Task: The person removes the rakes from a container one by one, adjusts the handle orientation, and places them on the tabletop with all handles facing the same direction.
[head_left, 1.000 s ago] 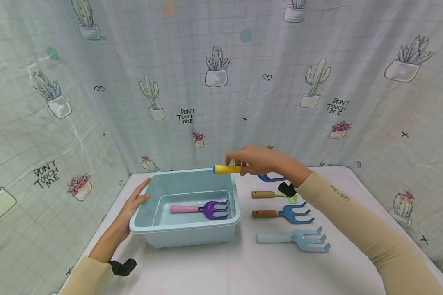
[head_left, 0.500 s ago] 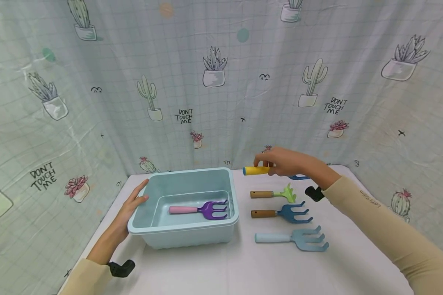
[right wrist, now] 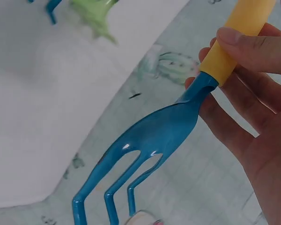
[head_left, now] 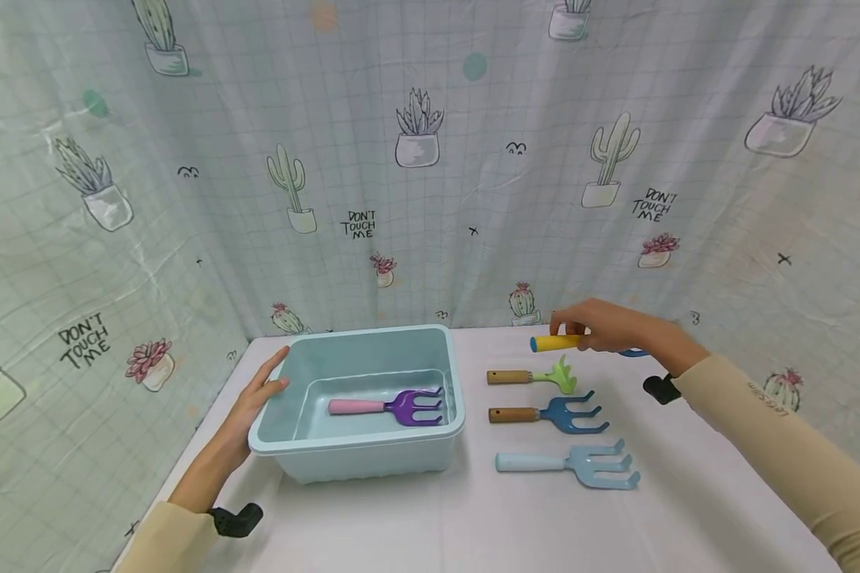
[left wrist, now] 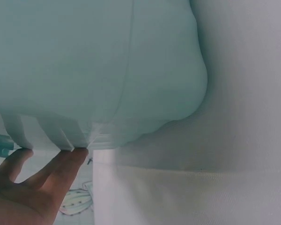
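My right hand (head_left: 605, 325) pinches the yellow handle (right wrist: 246, 33) of a hand rake (right wrist: 164, 126) with blue tines. The rake is above the table's back right, its tines mostly hidden behind the hand in the head view. On the left, my left hand (head_left: 247, 406) grips the left rim of a pale blue plastic bin (head_left: 358, 450). Its fingertips touch the outside under the rim in the left wrist view. Inside the bin lies a purple hand rake (head_left: 412, 407) with a pink handle.
Right of the bin, several tools lie in a column: a green rake (head_left: 560, 376) and a blue rake (head_left: 569, 415), both wooden-handled, and a light blue rake (head_left: 595, 465). They rest on a white table (head_left: 444, 525). A cactus-print curtain (head_left: 473, 191) surrounds its back and sides.
My right hand has carried the yellow-handled rake to the right, away from the bin, and slightly lower, uncovering the green rake. My left hand stays on the bin.
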Available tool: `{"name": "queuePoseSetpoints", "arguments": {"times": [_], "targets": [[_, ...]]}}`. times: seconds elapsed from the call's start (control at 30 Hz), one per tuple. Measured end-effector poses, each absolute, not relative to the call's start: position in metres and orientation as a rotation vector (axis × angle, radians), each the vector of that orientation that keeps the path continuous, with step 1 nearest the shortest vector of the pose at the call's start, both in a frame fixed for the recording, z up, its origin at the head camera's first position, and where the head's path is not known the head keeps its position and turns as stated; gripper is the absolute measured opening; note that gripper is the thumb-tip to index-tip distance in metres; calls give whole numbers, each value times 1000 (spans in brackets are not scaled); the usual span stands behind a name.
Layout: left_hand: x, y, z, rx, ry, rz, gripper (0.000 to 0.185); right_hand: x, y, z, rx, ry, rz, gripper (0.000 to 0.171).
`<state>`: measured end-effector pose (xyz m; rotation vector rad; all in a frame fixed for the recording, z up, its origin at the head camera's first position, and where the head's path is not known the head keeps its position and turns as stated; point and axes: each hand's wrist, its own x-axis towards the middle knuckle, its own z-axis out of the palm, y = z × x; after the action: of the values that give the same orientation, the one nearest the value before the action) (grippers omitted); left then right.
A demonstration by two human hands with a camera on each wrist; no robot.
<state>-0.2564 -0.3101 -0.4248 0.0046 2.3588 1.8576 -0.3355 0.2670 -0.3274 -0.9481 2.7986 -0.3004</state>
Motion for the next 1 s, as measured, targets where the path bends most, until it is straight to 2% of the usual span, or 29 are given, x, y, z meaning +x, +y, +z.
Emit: {"name": "queuePoseSetpoints", "arguments": {"times": [0.7, 1.0], "targets": [[-255, -310, -425, 28, 2377, 1852, 63, -345, 348, -380, -693, 2809, -337, 34], [-254, -309, -425, 23, 2378, 1852, 63, -351, 367, -413, -675, 2820, -341, 35]]}}
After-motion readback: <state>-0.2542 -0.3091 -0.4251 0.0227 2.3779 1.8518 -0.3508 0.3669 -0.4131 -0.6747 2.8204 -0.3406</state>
